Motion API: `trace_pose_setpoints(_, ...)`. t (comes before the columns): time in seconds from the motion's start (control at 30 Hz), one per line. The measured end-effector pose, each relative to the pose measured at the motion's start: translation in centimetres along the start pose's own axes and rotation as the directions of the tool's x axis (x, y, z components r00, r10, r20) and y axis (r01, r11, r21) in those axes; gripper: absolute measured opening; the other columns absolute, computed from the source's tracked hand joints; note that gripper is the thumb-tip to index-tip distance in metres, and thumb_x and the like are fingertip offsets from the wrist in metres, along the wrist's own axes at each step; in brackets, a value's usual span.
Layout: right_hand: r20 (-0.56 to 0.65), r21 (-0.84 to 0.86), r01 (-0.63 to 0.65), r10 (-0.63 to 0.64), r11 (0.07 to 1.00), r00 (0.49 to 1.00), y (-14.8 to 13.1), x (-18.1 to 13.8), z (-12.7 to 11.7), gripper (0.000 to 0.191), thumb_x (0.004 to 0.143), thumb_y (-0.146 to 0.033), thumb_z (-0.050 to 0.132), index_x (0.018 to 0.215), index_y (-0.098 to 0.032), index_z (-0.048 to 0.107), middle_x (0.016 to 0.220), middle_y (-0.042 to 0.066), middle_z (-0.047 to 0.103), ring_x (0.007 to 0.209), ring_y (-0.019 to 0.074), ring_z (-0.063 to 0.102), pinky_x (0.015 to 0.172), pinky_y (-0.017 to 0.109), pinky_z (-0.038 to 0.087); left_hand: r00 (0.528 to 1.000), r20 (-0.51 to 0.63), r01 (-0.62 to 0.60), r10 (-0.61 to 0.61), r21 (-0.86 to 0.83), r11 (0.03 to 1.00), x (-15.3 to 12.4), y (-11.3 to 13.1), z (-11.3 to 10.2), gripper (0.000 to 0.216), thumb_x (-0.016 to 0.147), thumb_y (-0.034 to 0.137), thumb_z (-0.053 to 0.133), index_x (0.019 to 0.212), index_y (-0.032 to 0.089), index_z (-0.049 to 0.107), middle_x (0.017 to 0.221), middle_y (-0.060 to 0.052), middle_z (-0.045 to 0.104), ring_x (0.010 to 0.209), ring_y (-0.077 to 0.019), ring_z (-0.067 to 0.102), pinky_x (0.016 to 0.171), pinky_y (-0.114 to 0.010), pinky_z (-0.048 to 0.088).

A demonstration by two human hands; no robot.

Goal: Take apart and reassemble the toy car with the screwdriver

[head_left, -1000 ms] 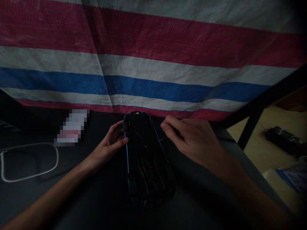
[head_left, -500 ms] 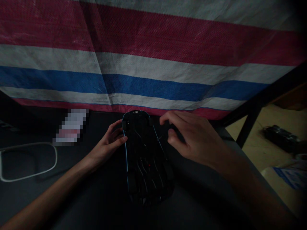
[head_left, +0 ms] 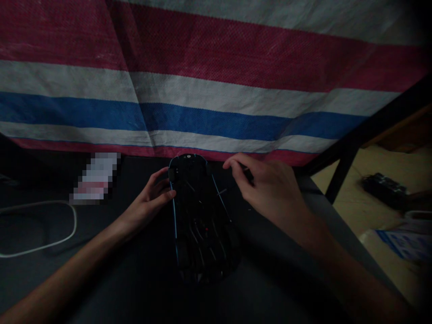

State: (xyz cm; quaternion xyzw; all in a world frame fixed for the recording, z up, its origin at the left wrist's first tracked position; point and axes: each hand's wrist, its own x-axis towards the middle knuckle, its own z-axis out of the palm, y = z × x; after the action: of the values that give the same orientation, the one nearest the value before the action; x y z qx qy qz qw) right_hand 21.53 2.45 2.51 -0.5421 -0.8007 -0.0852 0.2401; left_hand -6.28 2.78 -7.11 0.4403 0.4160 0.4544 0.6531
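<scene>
On the dark table (head_left: pixel 141 279), 2 hands, left hand (head_left: pixel 150 204) and right hand (head_left: pixel 270 191), flank 1 toy car (head_left: pixel 200 220).

The toy car (head_left: pixel 199 220) looks like dark, faintly glossy plastic with thin blue trim. The striped sheet (head_left: pixel 202 90) behind it is coarse woven plastic cloth, matt and rough. The surface (head_left: pixel 111 279) looks dark, smooth and matt.

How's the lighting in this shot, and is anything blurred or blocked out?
Head view: dim overall, so the toy car under the left hand and right hand nearly merges with the dark table; the striped tarp and the floor at right are brighter; corners darken; a pixelated patch hides something.
</scene>
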Motion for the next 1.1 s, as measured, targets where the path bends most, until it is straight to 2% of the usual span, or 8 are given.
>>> trace_pose_setpoints(0.17,-0.067,-0.018,-0.174,0.172,0.985,0.983,-0.4,0.3,0.6,0.054,0.11,-0.042,0.033,0.081,-0.021,0.072,0.066,0.007,0.07,0.059,0.0218,0.064,0.057,0.033,0.029,1.0,0.021,-0.01,0.01,0.01,1.0,0.1,0.0,-0.2,0.066,0.087,0.038,0.082,0.145,0.043,0.051,0.148,-0.003,0.061,0.146,-0.0336,0.048,0.123,-0.053,0.036)
trace_pose_setpoints(0.33,0.071,0.296,-0.089,0.071,0.951,0.995,-0.2,0.2,-0.6,0.018,0.1,-0.025,0.045,0.094,-0.023,0.062,0.07,-0.003,0.064,0.063,0.0159,0.058,0.062,0.031,0.033,1.0,0.003,-0.017,0.017,0.007,1.0,0.2,0.0,-0.1,0.068,0.086,0.039,0.083,0.145,0.042,0.05,0.145,-0.003,0.062,0.145,-0.0338,0.049,0.125,-0.055,0.033)
trace_pose_setpoints(0.43,0.105,0.482,-0.061,0.011,0.874,0.994,0.0,-0.2,-0.4,0.014,0.1,-0.026,0.05,0.095,-0.023,0.062,0.077,-0.003,0.066,0.069,0.015,0.059,0.067,0.03,0.04,1.0,0.011,-0.018,0.018,0.008,1.0,0.2,-0.1,0.0,0.068,0.087,0.037,0.081,0.146,0.04,0.049,0.146,-0.004,0.061,0.143,-0.0333,0.051,0.124,-0.055,0.034)
trace_pose_setpoints(0.6,-0.061,0.652,0.031,0.011,0.758,0.998,1.5,-1.0,0.7,0.025,0.106,-0.04,0.049,0.094,-0.023,0.063,0.104,0.004,0.066,0.103,0.0196,0.062,0.093,0.035,0.048,0.999,0.02,-0.044,0.044,0.019,0.999,0.3,-0.2,-0.2,0.068,0.086,0.034,0.082,0.145,0.041,0.05,0.147,-0.004,0.061,0.14,-0.0324,0.055,0.122,-0.053,0.038)
trace_pose_setpoints(0.67,-0.016,0.661,-0.013,0.032,0.75,0.999,2.5,-1.8,0.5,0.025,0.108,-0.038,0.045,0.094,-0.022,0.059,0.096,0.003,0.064,0.094,0.0179,0.062,0.088,0.033,0.048,0.998,0.027,-0.054,0.054,0.019,0.998,0.4,-0.3,-0.2,0.068,0.086,0.034,0.081,0.146,0.039,0.05,0.145,-0.004,0.062,0.139,-0.0316,0.056,0.122,-0.053,0.038)
trace_pose_setpoints(0.73,0.138,0.599,-0.083,-0.001,0.796,0.99,3.5,-2.9,0.3,0.016,0.107,-0.035,0.047,0.101,-0.023,0.057,0.085,-0.001,0.06,0.078,0.0154,0.059,0.075,0.029,0.047,0.997,0.03,-0.065,0.065,0.013,0.998,0.5,-0.4,-0.2,0.068,0.086,0.034,0.081,0.146,0.037,0.05,0.143,-0.005,0.063,0.138,-0.0314,0.056,0.122,-0.053,0.038)
trace_pose_setpoints(0.83,0.364,0.443,-0.085,-0.092,0.893,0.927,5.2,-5.0,0.7,0.015,0.105,-0.029,0.048,0.111,-0.023,0.06,0.089,-0.001,0.066,0.073,0.0146,0.061,0.07,0.028,0.047,0.997,0.035,-0.075,0.076,-0.011,0.997,0.5,-0.5,-0.2,0.069,0.087,0.034,0.081,0.147,0.035,0.048,0.141,-0.007,0.063,0.136,-0.0304,0.058,0.122,-0.052,0.037)
trace_pose_setpoints(1.1,0.385,0.33,-0.097,-0.04,0.939,0.922,8.2,-8.3,3.9,0.017,0.095,-0.033,0.067,0.105,-0.02,0.074,0.091,0.005,0.077,0.071,0.0185,0.072,0.066,0.031,0.056,0.997,0.045,-0.06,0.06,0.01,0.998,-0.2,-0.1,0.2,0.07,0.088,0.034,0.079,0.149,0.033,0.045,0.149,-0.011,0.058,0.14,-0.0331,0.055,0.121,-0.057,0.038)
